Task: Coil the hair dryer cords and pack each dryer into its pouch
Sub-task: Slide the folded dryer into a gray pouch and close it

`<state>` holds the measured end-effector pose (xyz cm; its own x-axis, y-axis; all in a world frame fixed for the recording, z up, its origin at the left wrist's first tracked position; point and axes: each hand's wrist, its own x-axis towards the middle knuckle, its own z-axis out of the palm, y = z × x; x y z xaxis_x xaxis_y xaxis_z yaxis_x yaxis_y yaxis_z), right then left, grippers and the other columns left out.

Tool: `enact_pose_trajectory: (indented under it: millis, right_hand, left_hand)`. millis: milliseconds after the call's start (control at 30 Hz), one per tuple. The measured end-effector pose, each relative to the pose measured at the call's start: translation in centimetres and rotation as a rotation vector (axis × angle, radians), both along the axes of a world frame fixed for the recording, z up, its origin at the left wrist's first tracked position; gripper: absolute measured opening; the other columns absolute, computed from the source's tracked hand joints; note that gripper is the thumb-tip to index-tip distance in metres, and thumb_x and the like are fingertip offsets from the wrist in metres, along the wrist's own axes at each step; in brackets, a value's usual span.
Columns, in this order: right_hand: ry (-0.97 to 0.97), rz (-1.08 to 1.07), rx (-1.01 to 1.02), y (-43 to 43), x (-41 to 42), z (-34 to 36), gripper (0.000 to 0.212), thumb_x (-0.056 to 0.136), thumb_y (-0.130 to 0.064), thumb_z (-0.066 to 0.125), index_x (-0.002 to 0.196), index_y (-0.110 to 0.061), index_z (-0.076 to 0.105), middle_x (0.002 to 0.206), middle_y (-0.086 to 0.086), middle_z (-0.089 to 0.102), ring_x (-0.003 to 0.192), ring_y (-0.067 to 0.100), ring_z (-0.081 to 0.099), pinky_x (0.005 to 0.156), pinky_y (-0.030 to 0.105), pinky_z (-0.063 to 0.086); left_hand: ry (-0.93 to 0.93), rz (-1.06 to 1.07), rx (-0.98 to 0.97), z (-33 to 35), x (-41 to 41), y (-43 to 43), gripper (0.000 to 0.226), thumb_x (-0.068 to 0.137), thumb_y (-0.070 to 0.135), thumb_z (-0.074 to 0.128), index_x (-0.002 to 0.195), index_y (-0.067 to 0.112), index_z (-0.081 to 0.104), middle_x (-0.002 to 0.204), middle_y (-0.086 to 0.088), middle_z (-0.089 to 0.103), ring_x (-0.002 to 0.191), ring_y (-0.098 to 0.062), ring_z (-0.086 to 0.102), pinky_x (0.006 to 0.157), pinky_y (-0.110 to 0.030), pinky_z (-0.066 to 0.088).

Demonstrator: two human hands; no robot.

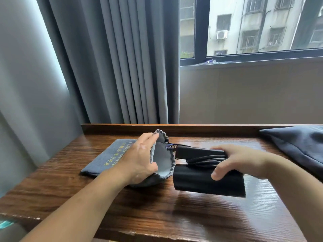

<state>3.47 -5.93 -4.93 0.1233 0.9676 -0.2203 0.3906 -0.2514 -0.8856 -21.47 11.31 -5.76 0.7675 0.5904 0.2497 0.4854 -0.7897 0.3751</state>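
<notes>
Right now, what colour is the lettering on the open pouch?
Yellow lettering on the grey pouch; head view.

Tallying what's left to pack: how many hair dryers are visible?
1: the hair dryer gripped by the right hand, beside the pouch the left hand holds open. Dark fabric at right may hide others.
</notes>
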Motion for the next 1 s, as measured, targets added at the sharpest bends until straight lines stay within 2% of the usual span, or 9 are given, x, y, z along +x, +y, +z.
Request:
enact_pose_trajectory:
  millis: [67, 167, 333, 433, 533, 600, 800, 900, 1000]
  right_hand:
    - [-0.118, 0.037, -0.098, 0.4, -1.1, 1.5, 0.059, 0.048, -0.031, 0.091, 0.104, -0.029, 0.073, 0.105, 0.006, 0.077, 0.099, 0.03, 0.074, 0.092, 0.061, 0.056]
    - [-0.159, 0.088, -0.23, 1.6, -2.8, 3.2, 0.048, 0.063, -0.024, 0.088, 0.107, -0.015, 0.071, 0.103, 0.013, 0.078, 0.096, 0.035, 0.075, 0.086, 0.054, 0.06]
    - [0.025, -0.004, -0.348, 2.8, -3.0, 4.4, 0.04, 0.08, -0.019, 0.079, 0.117, -0.006, 0.069, 0.109, 0.018, 0.076, 0.102, 0.036, 0.073, 0.096, 0.053, 0.056]
    - [0.153, -0.044, -0.304, 2.8, -2.6, 4.2, 0.04, 0.079, -0.026, 0.076, 0.115, -0.01, 0.069, 0.103, 0.016, 0.076, 0.095, 0.035, 0.07, 0.093, 0.052, 0.052]
    - [0.248, -0.094, -0.261, 3.1, -3.1, 3.4, 0.04, 0.077, -0.029, 0.077, 0.112, -0.013, 0.069, 0.094, 0.015, 0.076, 0.086, 0.033, 0.07, 0.079, 0.047, 0.056]
    - [0.279, -0.137, -0.23, 3.3, -3.7, 2.8, 0.035, 0.078, -0.029, 0.078, 0.109, -0.013, 0.07, 0.093, 0.014, 0.077, 0.084, 0.032, 0.071, 0.078, 0.046, 0.057]
    - [0.068, -0.203, -0.139, 3.6, -6.5, 1.4, 0.046, 0.07, -0.028, 0.089, 0.108, -0.012, 0.068, 0.093, 0.013, 0.079, 0.085, 0.03, 0.078, 0.078, 0.049, 0.064]
    - [0.024, -0.277, -0.061, 3.8, -7.3, 0.7, 0.045, 0.069, -0.035, 0.088, 0.105, -0.014, 0.069, 0.09, 0.009, 0.079, 0.08, 0.026, 0.078, 0.072, 0.045, 0.065]
    - [0.067, -0.312, -0.008, 4.1, -7.4, 0.3, 0.044, 0.071, -0.034, 0.088, 0.105, -0.013, 0.07, 0.089, 0.009, 0.079, 0.079, 0.026, 0.077, 0.071, 0.044, 0.065]
  left_hand:
    - [0.051, -0.026, 0.029, 0.1, 0.1, -0.7, 0.093, 0.083, 0.013, 0.067, 0.162, 0.023, 0.018, 0.163, 0.015, 0.018, 0.149, -0.011, 0.028, 0.118, -0.018, 0.023]
    - [0.112, -0.075, 0.1, -0.1, 0.4, -2.2, 0.099, 0.081, 0.012, 0.063, 0.163, 0.026, 0.008, 0.166, 0.019, 0.004, 0.151, -0.014, 0.026, 0.122, -0.029, 0.027]
    - [0.251, -0.075, 0.207, -0.8, -0.3, -4.0, 0.11, 0.081, 0.012, 0.068, 0.162, 0.029, -0.005, 0.163, 0.019, -0.011, 0.134, -0.029, 0.05, 0.113, -0.039, 0.04]
    - [0.294, -0.065, 0.23, -1.3, -0.7, -4.2, 0.113, 0.082, 0.02, 0.073, 0.161, 0.027, -0.008, 0.165, 0.016, -0.015, 0.129, -0.03, 0.054, 0.109, -0.04, 0.044]
    - [0.253, -0.007, 0.186, -1.0, -0.6, -3.9, 0.116, 0.081, 0.018, 0.074, 0.162, 0.025, -0.008, 0.167, 0.015, -0.014, 0.141, -0.03, 0.045, 0.114, -0.039, 0.04]
    - [0.248, 0.029, 0.147, -0.7, -0.3, -3.9, 0.113, 0.083, 0.019, 0.074, 0.162, 0.025, -0.007, 0.168, 0.013, -0.011, 0.145, -0.027, 0.039, 0.116, -0.037, 0.037]
    - [0.299, 0.134, 0.204, 1.2, 0.2, -3.3, 0.109, 0.083, 0.004, 0.068, 0.162, 0.024, -0.004, 0.169, 0.012, -0.011, 0.139, -0.031, 0.045, 0.108, -0.042, 0.046]
    - [0.293, 0.054, 0.187, 1.2, 0.8, -4.0, 0.111, 0.083, 0.02, 0.075, 0.162, 0.026, -0.002, 0.169, 0.014, -0.007, 0.142, -0.032, 0.041, 0.112, -0.043, 0.042]
    - [0.298, 0.009, 0.171, 0.4, 1.4, -5.0, 0.114, 0.084, 0.033, 0.078, 0.162, 0.029, -0.006, 0.169, 0.016, -0.007, 0.134, -0.034, 0.05, 0.109, -0.045, 0.045]
